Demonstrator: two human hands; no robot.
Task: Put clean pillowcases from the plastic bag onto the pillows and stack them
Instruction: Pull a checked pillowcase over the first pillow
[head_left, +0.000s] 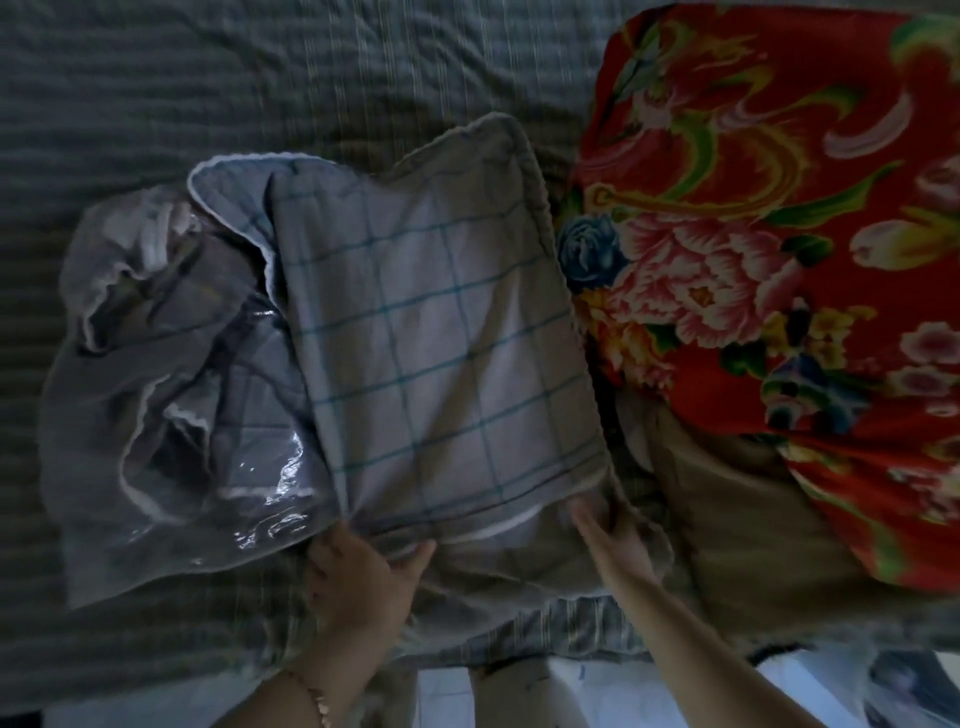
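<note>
Closest in, two bare forearms up from the bottom edge, with left hand (363, 566) and right hand (618, 540) both at the near end of the work. Spread widest beneath everything, ribbed grey-green striped bedsheet (156, 78). Piled at the right, big red quilt (779, 234) printed with pink and blue flowers. Dead centre, plump and square, blue-checked grey cotton pillowcase (441, 338), drawn over most of a pillow and filled out to the far corners. Just left and touching it, crumpled clear plastic bag (171, 415), stuffed with grey cloth, more cases at a guess. Tucked half under the quilt, plain tan pillow (753, 535), apparently bare. Peeked out at the open mouth, pale strip (498, 526), likely the pillow inside.

Judged well along on this one: case nearly on, mouth not yet closed over. Left to do, by the look of it: dressing the tan pillow and the stacking, with no stack shown so far.

Now the fingers! Left: curled under the hem, thumb (422, 550) laid across the top, pinching cloth between. Right: fingers (589, 514) long and close together, set against the near right corner and partly covered by a fold. Firm pinch or mere touch? Could not tell.
</note>
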